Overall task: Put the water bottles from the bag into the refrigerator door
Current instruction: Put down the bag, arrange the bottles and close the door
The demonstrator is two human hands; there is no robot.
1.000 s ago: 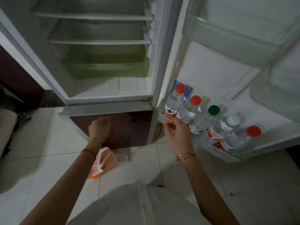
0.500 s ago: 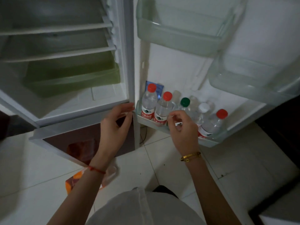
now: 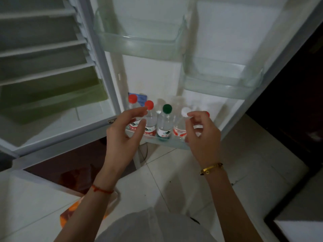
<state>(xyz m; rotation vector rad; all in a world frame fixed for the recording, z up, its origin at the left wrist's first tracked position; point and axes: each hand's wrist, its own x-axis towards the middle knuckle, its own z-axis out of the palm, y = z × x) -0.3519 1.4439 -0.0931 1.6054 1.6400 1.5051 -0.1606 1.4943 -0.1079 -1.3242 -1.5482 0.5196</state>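
Several water bottles stand in a row on the lowest shelf [image 3: 162,142] of the open refrigerator door. From the left: two red-capped bottles [image 3: 150,117], a green-capped bottle [image 3: 165,123], a white-capped bottle [image 3: 179,123]. A further red cap peeks out behind my right hand. My left hand [image 3: 125,133] hovers in front of the two red-capped bottles, fingers spread, holding nothing. My right hand [image 3: 203,135] hangs in front of the white-capped bottle, fingers loosely curled and apart, with nothing in it. The orange bag [image 3: 70,213] lies on the floor by my left forearm, mostly hidden.
Two clear door bins [image 3: 139,42] [image 3: 222,81] hang above the bottle shelf. The fridge interior at left has white shelves and a green drawer [image 3: 57,100]. Below it is a dark red lower door [image 3: 70,159]. Pale floor tiles lie underfoot; dark furniture stands at right.
The view has swung right to face the door. My left hand rose from near the floor to the bottles; my right hand shifted right along the row.
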